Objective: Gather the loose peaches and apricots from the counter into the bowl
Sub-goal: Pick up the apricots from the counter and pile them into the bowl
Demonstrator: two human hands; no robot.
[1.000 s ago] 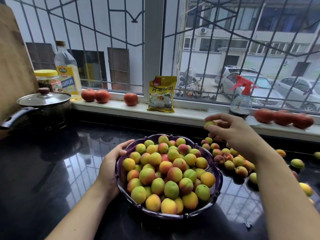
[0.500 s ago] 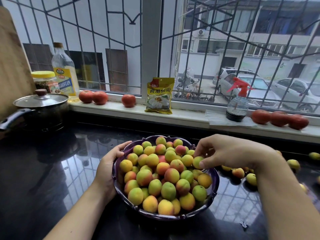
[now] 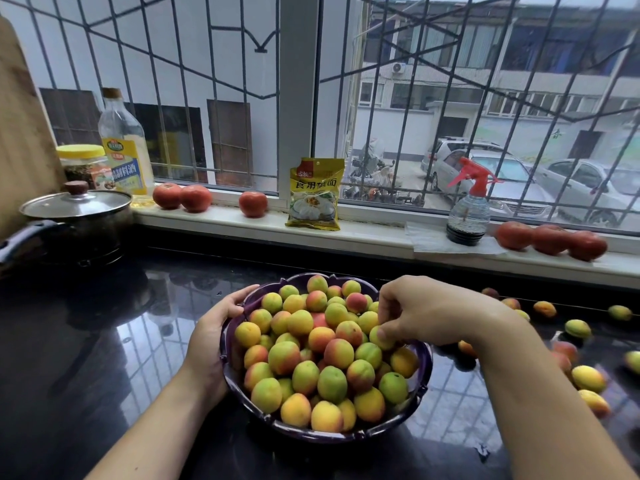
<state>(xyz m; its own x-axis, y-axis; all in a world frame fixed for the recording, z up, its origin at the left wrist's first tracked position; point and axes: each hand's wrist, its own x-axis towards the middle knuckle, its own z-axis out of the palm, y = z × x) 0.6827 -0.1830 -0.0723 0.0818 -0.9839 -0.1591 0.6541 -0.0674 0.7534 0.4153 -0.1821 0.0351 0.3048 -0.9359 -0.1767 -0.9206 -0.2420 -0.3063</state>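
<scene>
set a greenish fruit [image 3: 380, 336] pinched in the right hand [image 3: 429, 311] atop the heaped bowl [image 3: 349, 436], left hand [image 3: 211, 329] gripping the rim, best released low to stop rolling onto the worktop [image 3: 104, 341].

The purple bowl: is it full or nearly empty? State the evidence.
Full. The purple bowl holds fruit heaped above its rim, right across from wall to wall.

Yellow pouch [image 3: 316, 195] on the windowsill [image 3: 363, 237]: reads "食用碱面". Bottle [image 3: 125, 147], far left of the pouch: label reads "料酒"; remaining print illegible.
</scene>
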